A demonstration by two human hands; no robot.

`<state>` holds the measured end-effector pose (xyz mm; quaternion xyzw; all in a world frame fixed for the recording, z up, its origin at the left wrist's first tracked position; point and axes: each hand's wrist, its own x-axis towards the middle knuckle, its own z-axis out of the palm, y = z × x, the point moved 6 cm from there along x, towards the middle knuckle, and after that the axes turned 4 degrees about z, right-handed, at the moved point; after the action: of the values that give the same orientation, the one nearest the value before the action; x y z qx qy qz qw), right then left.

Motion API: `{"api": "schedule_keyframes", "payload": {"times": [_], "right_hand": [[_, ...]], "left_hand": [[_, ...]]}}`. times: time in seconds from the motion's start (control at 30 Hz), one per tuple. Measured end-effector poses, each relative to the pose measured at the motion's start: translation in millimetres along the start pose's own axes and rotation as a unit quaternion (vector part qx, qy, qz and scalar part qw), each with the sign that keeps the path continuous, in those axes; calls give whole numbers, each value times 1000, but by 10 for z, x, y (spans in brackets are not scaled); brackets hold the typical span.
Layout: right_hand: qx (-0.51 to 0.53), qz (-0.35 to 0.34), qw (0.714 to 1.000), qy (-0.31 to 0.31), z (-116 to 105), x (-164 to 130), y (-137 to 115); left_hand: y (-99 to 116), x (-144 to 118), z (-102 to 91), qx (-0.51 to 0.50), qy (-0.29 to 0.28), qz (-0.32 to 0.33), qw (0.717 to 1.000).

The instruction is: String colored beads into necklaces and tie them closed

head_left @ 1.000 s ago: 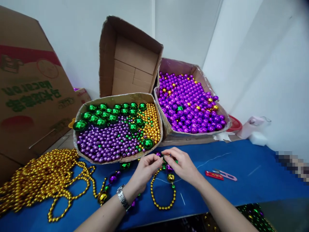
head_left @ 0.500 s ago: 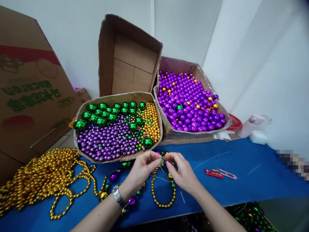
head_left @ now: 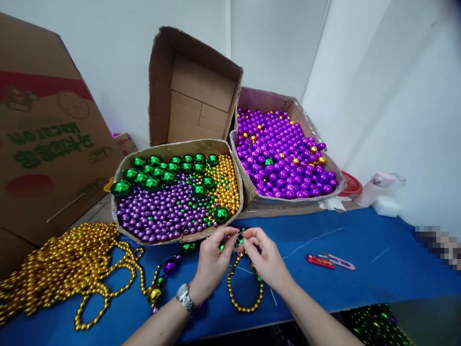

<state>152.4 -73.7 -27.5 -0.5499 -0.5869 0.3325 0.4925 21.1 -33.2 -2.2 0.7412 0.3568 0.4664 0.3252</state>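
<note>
My left hand (head_left: 215,254), with a silver watch (head_left: 185,299) on the wrist, pinches a thin white string (head_left: 246,271) between thumb and fingertips. Close beside it, my right hand (head_left: 265,257) is closed in a pinch on the same string. Small green beads show around the fingertips, partly covered by them. Below the hands a loop of gold beads (head_left: 245,310) lies on the blue table cover (head_left: 309,298). To the left of my left wrist runs a strand of larger gold, green and purple beads (head_left: 154,294), partly hidden by my forearm.
Behind my hands stands a carton of green, purple and gold beads (head_left: 173,204), with a carton of purple beads (head_left: 288,158) behind it. Gold bead strands (head_left: 61,269) are heaped at left. Pink thread snips (head_left: 342,262) and a red packet (head_left: 320,262) lie at right.
My left hand has shifted slightly right and tilted more upright, with the string drawn between both hands' fingertips. My right hand stays nearly in place. The view has shifted slightly.
</note>
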Motion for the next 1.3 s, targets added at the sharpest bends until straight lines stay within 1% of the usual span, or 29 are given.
{"api": "schedule_keyframes", "payload": {"times": [0.07,0.13,0.23,0.33,0.4,0.5,0.6,0.7,0.83,1.0,1.13,1.2,1.3], "right_hand": [[-14,4,1000,28,-10,-16,17],[-33,1,998,57,-35,-40,6],[-62,-16,994,83,-68,-76,-65],[-77,-32,993,80,-77,-90,-141],[-78,-32,994,69,-78,-76,-161],[-67,-23,997,35,-81,-16,-151],[-38,-11,999,-29,-71,68,-131],[3,1,996,-94,-53,123,-124],[49,15,990,-129,-37,140,-111],[71,30,988,-132,-8,150,-51],[49,23,993,-101,-45,153,-48],[34,20,996,-84,-74,145,-64],[24,18,997,-74,-104,130,-93]], "left_hand": [[14,-13,5,26,29,33,999],[20,-21,20,31,45,49,997],[4,-27,45,12,55,44,997],[-12,-36,67,-15,53,26,998],[8,-41,66,-21,53,33,998],[82,-46,54,-17,43,86,995],[136,-47,49,-14,25,141,990],[139,-39,40,-7,21,160,987],[131,-22,36,4,16,133,991],[132,-20,18,12,30,107,994],[-8,8,26,4,29,27,999],[-54,33,46,-1,6,-8,1000],[-35,70,95,-9,-49,-31,998]]}}
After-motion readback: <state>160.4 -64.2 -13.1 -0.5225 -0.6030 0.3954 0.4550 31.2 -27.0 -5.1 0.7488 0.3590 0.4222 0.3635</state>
